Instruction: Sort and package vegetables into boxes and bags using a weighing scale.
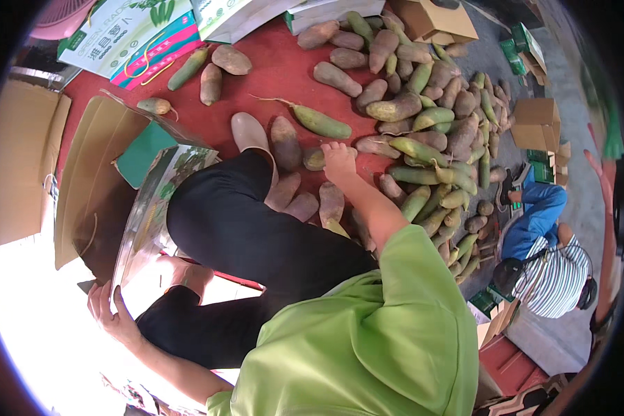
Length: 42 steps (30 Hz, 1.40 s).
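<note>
On the red floor covering, my right hand [341,165] is closed over one end of a green-and-brown radish [314,159]; its palm side is hidden. A curved green radish [320,122] with a long thin root lies just beyond that hand. To its right spreads a large pile of long green and soil-covered brown radishes [423,149]. My left hand [112,317] grips the near edge of an opened cardboard box [97,201], with fingers and thumb at the rim. A green panel [144,154] shows at the box's far side. Bright glare washes out the area round my left hand.
Another cardboard box [21,152] stands at the far left. Printed cartons [135,41] line the back, near several loose radishes [211,83]. My booted foot [249,132] is among radishes. At right, a person in a striped shirt [551,277] bends near small boxes [536,125].
</note>
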Tool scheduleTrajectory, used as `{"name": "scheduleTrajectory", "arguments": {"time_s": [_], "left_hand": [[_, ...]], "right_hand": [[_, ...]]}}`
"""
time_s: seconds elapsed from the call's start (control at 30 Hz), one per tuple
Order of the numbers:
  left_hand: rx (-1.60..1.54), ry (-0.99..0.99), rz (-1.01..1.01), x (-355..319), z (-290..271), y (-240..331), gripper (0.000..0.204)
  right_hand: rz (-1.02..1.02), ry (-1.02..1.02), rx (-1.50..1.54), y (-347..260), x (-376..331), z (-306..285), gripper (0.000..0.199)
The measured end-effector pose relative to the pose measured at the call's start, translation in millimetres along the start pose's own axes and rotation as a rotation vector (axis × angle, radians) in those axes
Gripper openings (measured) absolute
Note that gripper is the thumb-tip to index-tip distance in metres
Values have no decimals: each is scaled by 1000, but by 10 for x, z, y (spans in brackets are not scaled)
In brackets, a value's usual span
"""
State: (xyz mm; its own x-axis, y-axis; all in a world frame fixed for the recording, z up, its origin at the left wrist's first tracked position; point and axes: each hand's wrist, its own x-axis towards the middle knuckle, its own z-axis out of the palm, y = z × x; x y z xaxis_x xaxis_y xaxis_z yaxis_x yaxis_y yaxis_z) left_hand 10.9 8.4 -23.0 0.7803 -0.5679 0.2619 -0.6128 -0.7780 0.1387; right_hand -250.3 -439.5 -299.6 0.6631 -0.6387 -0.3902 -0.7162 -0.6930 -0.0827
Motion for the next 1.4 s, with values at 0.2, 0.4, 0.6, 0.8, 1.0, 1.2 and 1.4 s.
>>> {"name": "scheduleTrajectory", "arguments": {"time_s": [0.2, 0.4, 0.6, 0.8, 1.0, 1.2, 1.4], "left_hand": [[9, -2, -39, 45, -22, 119, 16], [-32, 10, -129, 25, -89, 203, 19], [-26, 0, -161, 158, -147, 366, 24], [-29, 26, -155, 133, -168, 309, 23], [-62, 49, -136, 97, -161, 239, 24], [-125, 43, -120, 76, -209, 189, 25], [-138, 57, -77, 123, -214, 188, 20]], "right_hand": [[-22, -187, -123, 52, 398, 65, 65], [-85, -336, -149, -105, 490, 14, 85], [-42, -303, -225, -83, 365, 215, 81], [50, -260, -118, -139, 169, 124, 83], [-48, -33, 1079, 29, 247, -116, 75], [-234, 302, 880, -966, 62, -2141, 76], [-703, 512, 1051, -1716, -199, -3518, 80]]}}
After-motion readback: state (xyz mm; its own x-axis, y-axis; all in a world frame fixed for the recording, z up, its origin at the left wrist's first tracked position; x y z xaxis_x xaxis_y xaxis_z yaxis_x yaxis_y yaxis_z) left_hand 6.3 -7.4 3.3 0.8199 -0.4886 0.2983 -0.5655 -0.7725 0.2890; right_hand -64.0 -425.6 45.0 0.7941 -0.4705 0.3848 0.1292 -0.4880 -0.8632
